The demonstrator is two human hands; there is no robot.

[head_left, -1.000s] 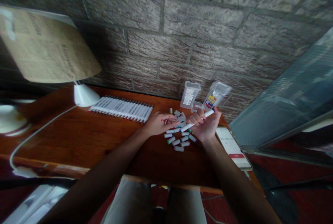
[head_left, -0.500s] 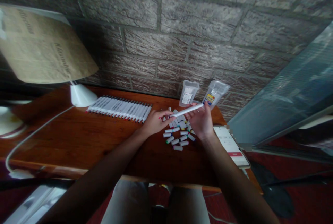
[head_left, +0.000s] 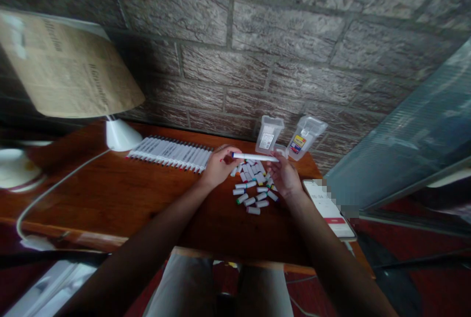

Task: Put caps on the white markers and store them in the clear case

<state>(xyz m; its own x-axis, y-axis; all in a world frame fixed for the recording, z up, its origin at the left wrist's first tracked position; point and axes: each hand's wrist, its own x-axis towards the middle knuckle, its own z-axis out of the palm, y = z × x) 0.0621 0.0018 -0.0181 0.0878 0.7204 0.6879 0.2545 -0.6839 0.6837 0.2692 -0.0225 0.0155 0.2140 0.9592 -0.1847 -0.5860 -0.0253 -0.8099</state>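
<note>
A white marker with a blue end lies level between my two hands, above a pile of loose marker caps. My left hand is closed around its blue-tipped end. At the other end, the fingers of my right hand pinch the marker. The caps are white with coloured ends and lie scattered on the wooden table. Left of my left hand, a row of white markers lies side by side, their lower tips dark or red.
Two clear plastic cases stand at the back by the brick wall. A phone lies at the right edge. At left are a lamp with a paper shade, its white cord and a pale round object.
The marker has gone from slanting up to the right to nearly level. My right hand has come lower and left, and the marker's blue end now shows at my left fingers.
</note>
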